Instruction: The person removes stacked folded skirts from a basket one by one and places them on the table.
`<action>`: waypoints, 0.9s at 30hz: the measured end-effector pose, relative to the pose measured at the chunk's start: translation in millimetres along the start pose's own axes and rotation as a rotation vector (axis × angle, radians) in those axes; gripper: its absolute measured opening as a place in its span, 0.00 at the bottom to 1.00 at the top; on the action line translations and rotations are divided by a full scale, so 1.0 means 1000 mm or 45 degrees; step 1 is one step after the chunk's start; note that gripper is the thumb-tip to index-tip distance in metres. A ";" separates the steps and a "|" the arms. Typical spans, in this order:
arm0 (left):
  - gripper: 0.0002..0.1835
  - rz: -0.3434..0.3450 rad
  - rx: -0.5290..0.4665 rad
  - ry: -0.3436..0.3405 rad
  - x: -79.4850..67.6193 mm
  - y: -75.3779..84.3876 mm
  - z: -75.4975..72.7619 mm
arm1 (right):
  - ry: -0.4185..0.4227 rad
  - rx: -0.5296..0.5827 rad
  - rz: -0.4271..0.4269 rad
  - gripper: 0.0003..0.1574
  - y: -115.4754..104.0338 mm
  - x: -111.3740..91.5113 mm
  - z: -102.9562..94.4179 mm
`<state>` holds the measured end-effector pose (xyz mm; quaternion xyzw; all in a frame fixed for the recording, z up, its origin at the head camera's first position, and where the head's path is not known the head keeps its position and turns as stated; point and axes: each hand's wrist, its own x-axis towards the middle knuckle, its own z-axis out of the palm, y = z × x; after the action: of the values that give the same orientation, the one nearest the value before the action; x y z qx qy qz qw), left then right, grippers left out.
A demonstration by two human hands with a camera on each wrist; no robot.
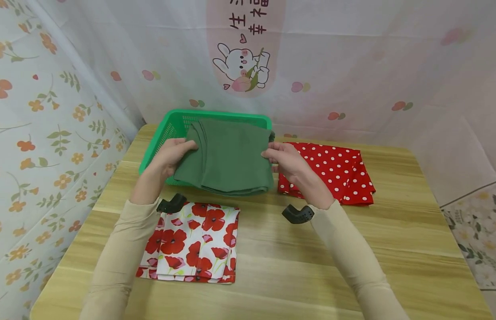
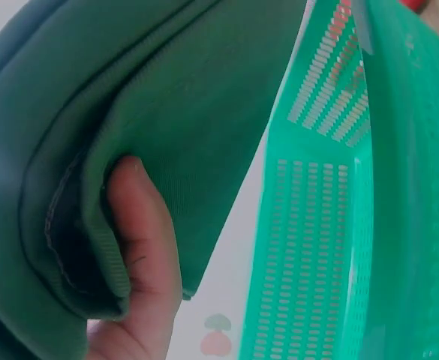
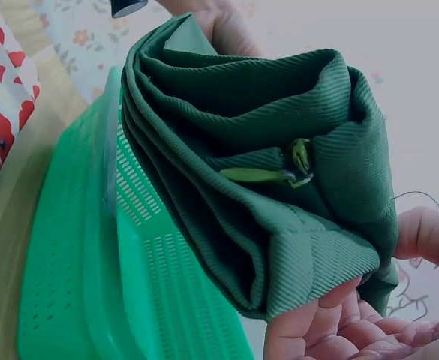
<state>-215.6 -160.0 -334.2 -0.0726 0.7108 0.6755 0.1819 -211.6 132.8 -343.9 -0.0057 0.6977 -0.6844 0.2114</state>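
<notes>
A folded dark green cloth point(image 1: 236, 155) with several thick layers is held over the green plastic basket point(image 1: 224, 116). My left hand point(image 1: 172, 153) grips its left side, the thumb on top; in the left wrist view the thumb point(image 2: 140, 225) presses into a fold. On the opposite side my right hand point(image 1: 285, 160) pinches the cloth's edge. The right wrist view shows the stacked folds end-on, with a small green zipper pull point(image 3: 260, 175) among them, and fingers under the lower edge. Most of the basket's inside is hidden by the cloth.
Near the front left of the wooden table point(image 1: 271, 275) lies a folded white cloth with red poppies point(image 1: 196, 244). A folded red polka-dot cloth point(image 1: 331, 171) lies right of the basket. Printed curtains point(image 1: 351, 66) hang behind and to the left.
</notes>
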 end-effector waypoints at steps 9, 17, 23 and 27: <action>0.10 0.089 -0.022 0.050 -0.015 -0.018 0.023 | -0.075 -0.007 -0.037 0.26 0.012 -0.022 -0.014; 0.11 0.125 -0.065 0.048 -0.025 -0.035 0.043 | -0.140 0.010 -0.090 0.26 0.028 -0.043 -0.031; 0.07 0.168 -0.116 -0.036 -0.034 -0.043 0.062 | -0.180 0.024 -0.121 0.16 0.039 -0.064 -0.048; 0.13 0.179 -0.114 -0.075 -0.040 -0.049 0.073 | -0.144 -0.010 -0.121 0.11 0.044 -0.079 -0.058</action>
<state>-150.0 -97.7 -367.3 -0.0107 0.6775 0.7196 0.1515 -145.1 214.2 -364.9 -0.0781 0.6863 -0.6896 0.2178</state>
